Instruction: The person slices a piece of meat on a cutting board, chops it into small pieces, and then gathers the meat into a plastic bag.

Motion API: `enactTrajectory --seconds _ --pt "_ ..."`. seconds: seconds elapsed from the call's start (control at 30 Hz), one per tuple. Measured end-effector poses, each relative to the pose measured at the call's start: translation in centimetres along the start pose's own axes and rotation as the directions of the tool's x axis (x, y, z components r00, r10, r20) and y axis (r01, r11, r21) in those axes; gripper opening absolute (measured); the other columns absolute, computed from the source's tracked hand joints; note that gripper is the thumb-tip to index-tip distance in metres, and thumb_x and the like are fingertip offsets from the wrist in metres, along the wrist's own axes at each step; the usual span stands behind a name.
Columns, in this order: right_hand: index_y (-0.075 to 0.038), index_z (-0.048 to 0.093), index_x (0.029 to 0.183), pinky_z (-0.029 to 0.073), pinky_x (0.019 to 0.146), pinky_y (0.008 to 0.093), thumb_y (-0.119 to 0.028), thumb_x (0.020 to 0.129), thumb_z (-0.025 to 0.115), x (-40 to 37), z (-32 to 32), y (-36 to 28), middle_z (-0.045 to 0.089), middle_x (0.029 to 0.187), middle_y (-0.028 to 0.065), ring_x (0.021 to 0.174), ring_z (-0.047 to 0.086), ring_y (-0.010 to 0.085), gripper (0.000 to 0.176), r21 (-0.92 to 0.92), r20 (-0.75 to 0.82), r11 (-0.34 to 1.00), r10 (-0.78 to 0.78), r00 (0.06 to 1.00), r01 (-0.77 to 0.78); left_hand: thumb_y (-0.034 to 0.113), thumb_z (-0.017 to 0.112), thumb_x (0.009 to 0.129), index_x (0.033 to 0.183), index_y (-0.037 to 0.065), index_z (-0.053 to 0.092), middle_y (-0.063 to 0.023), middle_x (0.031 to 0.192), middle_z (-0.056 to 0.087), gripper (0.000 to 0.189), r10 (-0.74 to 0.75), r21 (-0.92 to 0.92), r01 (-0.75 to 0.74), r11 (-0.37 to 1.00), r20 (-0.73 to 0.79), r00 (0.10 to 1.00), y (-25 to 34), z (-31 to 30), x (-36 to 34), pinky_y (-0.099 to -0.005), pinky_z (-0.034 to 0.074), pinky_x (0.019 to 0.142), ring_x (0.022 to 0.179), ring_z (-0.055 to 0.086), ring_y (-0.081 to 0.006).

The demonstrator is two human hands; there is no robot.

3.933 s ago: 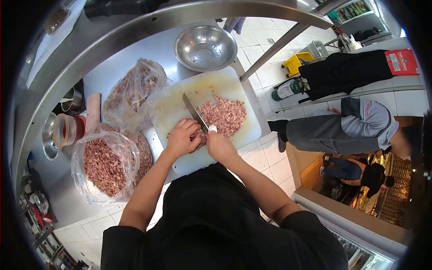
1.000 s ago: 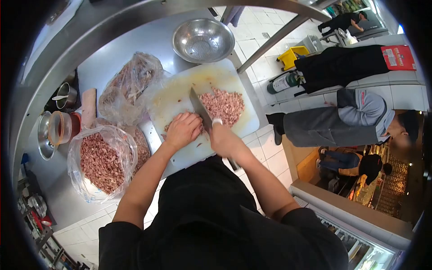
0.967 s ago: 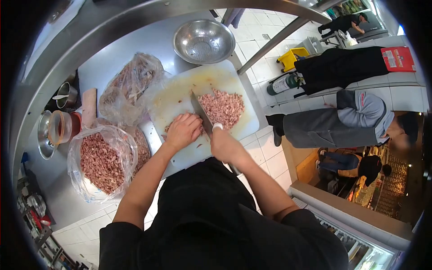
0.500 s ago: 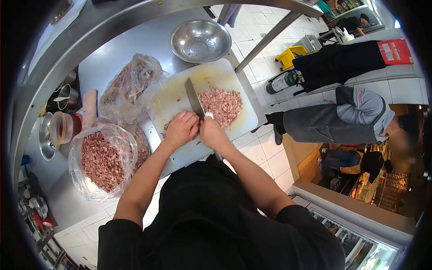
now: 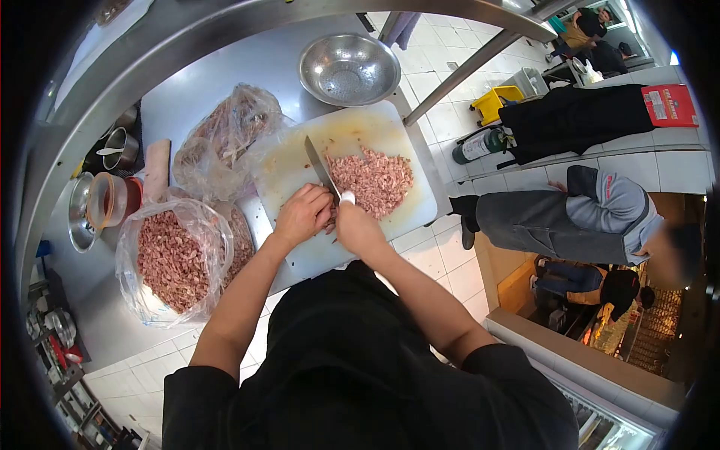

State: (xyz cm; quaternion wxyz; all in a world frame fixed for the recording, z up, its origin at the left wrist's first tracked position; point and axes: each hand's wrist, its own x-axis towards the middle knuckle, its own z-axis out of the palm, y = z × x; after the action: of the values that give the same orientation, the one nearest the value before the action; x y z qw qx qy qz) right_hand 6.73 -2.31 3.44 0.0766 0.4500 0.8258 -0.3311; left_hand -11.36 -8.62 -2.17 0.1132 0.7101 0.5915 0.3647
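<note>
My right hand [image 5: 360, 228] is closed around the white handle of a kitchen knife [image 5: 318, 160]. The knife's broad blade points away from me over a white cutting board [image 5: 405, 133]. Close against the blade, my left hand [image 5: 303, 214] has its fingers curled down on pieces of meat [image 5: 329, 220], which it partly hides. To the right of the blade spreads a pile of chopped pink meat [image 5: 375, 180]. Left of the board stands an open clear plastic bag [image 5: 174, 261] full of chopped meat. Behind it, another plastic bag [image 5: 227, 142] holds meat I cannot make out well.
A metal colander [image 5: 349, 69] sits beyond the board on the steel table [image 5: 180, 90]. At the left are a plastic tub [image 5: 109, 199], a metal bowl [image 5: 81, 214] and a rolling-pin-like cylinder [image 5: 156, 169]. A metal post [image 5: 465, 75] rises right. A person in a grey apron [image 5: 525, 221] stands nearby.
Both hands stay by the board, and the blade has tilted slightly to the left. The whole view has shifted a little. Another person now shows at the far top right.
</note>
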Motion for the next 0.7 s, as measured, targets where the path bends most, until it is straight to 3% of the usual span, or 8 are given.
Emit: enactTrajectory --seconds 0.1,0.17,0.27,0.37,0.4,0.47,0.57,0.7 --pt "0.008 0.059 0.114 0.059 0.087 0.0619 -0.005 0.099 0.057 -1.0 -2.5 -0.8 0.074 0.103 0.0368 0.102 0.074 0.0536 0.02 0.044 -0.033 0.999 -0.018 0.999 0.02 0.01 0.076 0.089 0.106 0.003 0.072 -0.0106 0.117 0.073 0.019 0.011 0.002 -0.011 1.0 -0.018 1.0 0.0 0.2 0.1 -0.0416 0.058 0.097 0.111 0.067 -0.0325" --pt "0.01 0.061 0.103 0.056 0.077 0.0657 -0.016 0.109 0.054 -2.7 -1.2 0.6 0.072 0.089 0.037 0.089 0.072 0.0571 0.027 0.052 -0.073 0.991 -0.118 0.99 0.122 0.009 0.076 0.089 0.105 0.003 0.071 -0.011 0.116 0.073 0.018 -0.009 0.005 0.01 1.0 -0.043 0.999 0.0 0.5 -0.2 -0.0417 0.058 0.097 0.112 0.067 -0.0326" --pt "0.01 0.06 0.104 0.056 0.075 0.0653 -0.018 0.11 0.055 0.2 3.1 1.2 0.072 0.088 0.0375 0.087 0.071 0.0581 0.029 0.051 -0.132 0.997 -0.046 0.99 0.053 0.009 0.076 0.088 0.106 0.003 0.071 -0.0113 0.117 0.073 0.019 -0.028 0.042 0.029 0.999 -0.033 0.999 0.0 0.7 -0.3 -0.0415 0.058 0.097 0.111 0.068 -0.033" --pt "0.01 0.06 0.103 0.055 0.074 0.0654 -0.019 0.11 0.057 2.2 0.1 1.4 0.071 0.086 0.038 0.086 0.071 0.0588 0.029 0.181 -0.189 0.976 -0.084 0.978 0.119 0.009 0.075 0.089 0.105 0.003 0.072 -0.0118 0.114 0.073 0.017 -0.011 0.041 0.011 0.999 -0.009 1.0 0.4 0.3 -0.1 -0.0423 0.058 0.096 0.111 0.068 -0.0334" --pt "0.008 0.06 0.107 0.058 0.081 0.0645 -0.023 0.112 0.054 2.7 0.6 3.0 0.073 0.095 0.0376 0.092 0.073 0.0567 0.032 0.109 -0.141 0.979 -0.156 0.978 0.172 0.007 0.075 0.09 0.103 0.002 0.072 -0.0128 0.11 0.073 0.014 -0.012 0.02 0.012 1.0 -0.03 0.999 0.5 0.0 0.3 -0.0437 0.058 0.094 0.11 0.068 -0.0348" --pt "0.008 0.06 0.106 0.057 0.08 0.0645 -0.023 0.112 0.054 1.7 -0.6 3.1 0.073 0.094 0.0373 0.091 0.073 0.0566 0.032 0.098 -0.151 0.985 -0.127 0.98 0.143 0.005 0.075 0.091 0.101 0.002 0.071 -0.0137 0.107 0.073 0.011 -0.024 0.0 0.024 1.0 -0.052 0.998 0.6 -0.7 0.8 -0.0451 0.058 0.092 0.109 0.068 -0.0363" --pt "0.008 0.061 0.105 0.057 0.078 0.0649 -0.023 0.111 0.055 0.3 -0.7 3.4 0.073 0.09 0.0369 0.088 0.073 0.0565 0.033 0.098 -0.153 0.991 -0.07 0.986 0.086 0.007 0.073 0.096 0.102 0.0 0.074 -0.0152 0.106 0.074 0.009 -0.087 -0.035 0.084 0.996 -0.096 0.992 0.8 -1.7 1.5 -0.0451 0.057 0.094 0.109 0.069 -0.0387" --pt "0.009 0.062 0.105 0.057 0.079 0.0657 -0.024 0.11 0.056 0.2 0.1 3.7 0.073 0.086 0.0363 0.085 0.073 0.0566 0.034 0.072 -0.199 0.995 -0.056 0.978 0.072 0.013 0.071 0.101 0.105 -0.001 0.075 -0.016 0.103 0.075 0.016 -0.336 -0.231 0.292 0.928 -0.184 0.924 -2.0 -1.0 2.6 -0.0443 0.057 0.092 0.102 0.072 -0.0359"
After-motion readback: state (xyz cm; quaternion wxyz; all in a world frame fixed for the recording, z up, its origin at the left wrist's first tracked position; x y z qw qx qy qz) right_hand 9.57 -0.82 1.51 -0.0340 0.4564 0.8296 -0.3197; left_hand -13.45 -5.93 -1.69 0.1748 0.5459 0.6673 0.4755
